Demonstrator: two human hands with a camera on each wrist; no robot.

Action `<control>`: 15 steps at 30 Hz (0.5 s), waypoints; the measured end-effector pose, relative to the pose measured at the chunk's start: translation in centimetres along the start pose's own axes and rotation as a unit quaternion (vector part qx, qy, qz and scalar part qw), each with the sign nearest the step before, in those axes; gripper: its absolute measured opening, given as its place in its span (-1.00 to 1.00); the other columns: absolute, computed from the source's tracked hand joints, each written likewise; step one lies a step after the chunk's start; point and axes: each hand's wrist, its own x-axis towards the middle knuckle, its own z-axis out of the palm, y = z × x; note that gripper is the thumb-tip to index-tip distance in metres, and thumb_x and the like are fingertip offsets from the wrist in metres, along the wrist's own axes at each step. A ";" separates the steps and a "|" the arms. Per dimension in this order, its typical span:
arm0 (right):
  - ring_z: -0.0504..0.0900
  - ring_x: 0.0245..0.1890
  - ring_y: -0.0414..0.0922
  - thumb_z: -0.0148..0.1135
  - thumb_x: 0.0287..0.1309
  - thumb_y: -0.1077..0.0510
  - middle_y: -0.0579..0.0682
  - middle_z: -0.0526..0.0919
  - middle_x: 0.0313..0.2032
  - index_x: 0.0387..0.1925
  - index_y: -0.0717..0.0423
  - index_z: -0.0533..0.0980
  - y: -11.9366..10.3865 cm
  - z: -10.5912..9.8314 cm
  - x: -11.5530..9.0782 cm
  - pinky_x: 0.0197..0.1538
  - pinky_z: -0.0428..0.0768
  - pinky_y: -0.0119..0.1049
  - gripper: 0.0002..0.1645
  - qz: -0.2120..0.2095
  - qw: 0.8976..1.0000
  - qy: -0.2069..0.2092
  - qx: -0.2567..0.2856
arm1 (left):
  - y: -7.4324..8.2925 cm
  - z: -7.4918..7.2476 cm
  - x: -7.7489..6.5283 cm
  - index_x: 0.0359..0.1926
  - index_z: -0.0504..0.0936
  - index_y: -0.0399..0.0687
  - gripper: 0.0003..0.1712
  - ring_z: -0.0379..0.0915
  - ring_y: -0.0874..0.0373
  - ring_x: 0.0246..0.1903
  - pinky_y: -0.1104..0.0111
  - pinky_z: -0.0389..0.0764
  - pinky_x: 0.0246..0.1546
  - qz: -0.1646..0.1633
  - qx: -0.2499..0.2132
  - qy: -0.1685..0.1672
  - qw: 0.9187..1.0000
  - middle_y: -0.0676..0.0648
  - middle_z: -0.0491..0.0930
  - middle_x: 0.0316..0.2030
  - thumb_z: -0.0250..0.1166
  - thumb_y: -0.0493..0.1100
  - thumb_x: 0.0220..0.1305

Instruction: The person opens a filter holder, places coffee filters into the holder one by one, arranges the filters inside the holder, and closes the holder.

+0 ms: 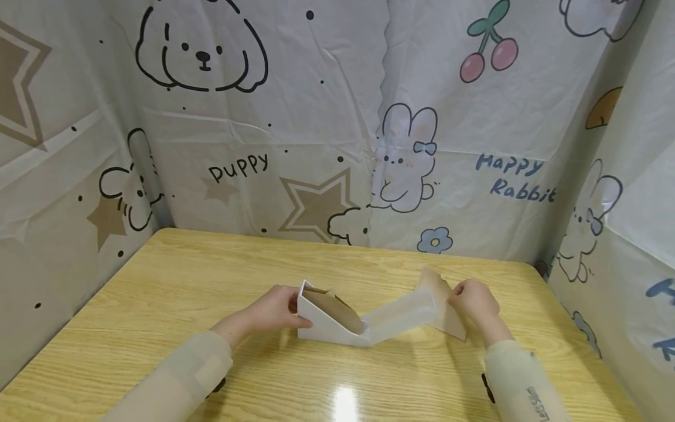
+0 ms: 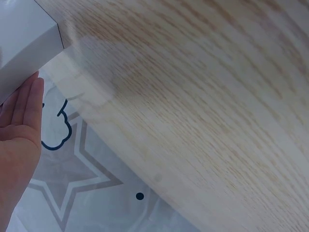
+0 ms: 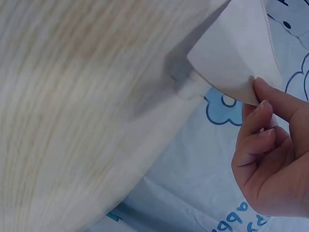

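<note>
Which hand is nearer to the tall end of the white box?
Left. The left hand grips the white box at its tall end; the right hand is farther right, pinching a brown card piece.

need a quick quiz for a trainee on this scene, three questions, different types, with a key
1. True or false: the left hand holds the white box at its low end.
2. Which thing is the right hand pinching?
A) the white box
B) the cardboard panel
C) the table edge
3. Fill in: the blue lettering beside the bow-wearing rabbit reads "Happy ____".

Key: 1. False, at its tall end. 2. B. 3. Rabbit.
</note>
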 end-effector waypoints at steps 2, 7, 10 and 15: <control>0.48 -0.43 -0.07 0.20 0.01 0.16 0.07 0.58 -0.43 -0.46 0.19 0.54 0.0 -0.4 0.0 -0.46 0.38 -0.28 -0.86 0.000 1.000 0.001 0.005 | -0.1 0.0 0.0 0.04 0.53 -0.24 -0.52 0.60 0.07 -0.14 0.38 0.63 -0.17 -0.001 -0.002 0.000 1.000 -0.18 0.63 -0.10 0.40 -0.27 0.05; 0.49 -0.43 -0.06 0.23 -0.01 0.16 0.09 0.60 -0.40 -0.41 0.24 0.57 0.1 -1.2 0.0 -0.46 0.41 -0.29 -0.81 -0.018 1.000 0.010 0.019 | 0.0 0.0 0.0 0.03 0.53 -0.22 -0.52 0.60 0.09 -0.14 0.38 0.63 -0.18 -0.006 -0.006 0.000 1.000 -0.17 0.63 -0.10 0.40 -0.27 0.05; 0.47 -0.50 -0.10 0.24 -0.01 0.18 0.06 0.59 -0.49 -0.43 0.27 0.56 0.2 -1.7 -0.1 -0.49 0.40 -0.33 -0.82 -0.038 0.998 0.015 0.048 | -0.1 0.0 0.0 0.03 0.53 -0.23 -0.52 0.60 0.08 -0.13 0.38 0.63 -0.17 -0.005 -0.006 -0.001 1.000 -0.18 0.63 -0.09 0.40 -0.27 0.05; 0.49 -0.55 -0.15 0.24 0.01 0.20 0.05 0.60 -0.52 -0.39 0.31 0.55 -0.2 -2.9 -0.4 -0.49 0.42 -0.36 -0.80 -0.057 0.994 0.021 0.089 | -0.2 -0.1 0.1 0.04 0.52 -0.24 -0.52 0.59 0.06 -0.12 0.37 0.63 -0.17 -0.003 -0.008 -0.002 1.000 -0.19 0.62 -0.09 0.40 -0.27 0.05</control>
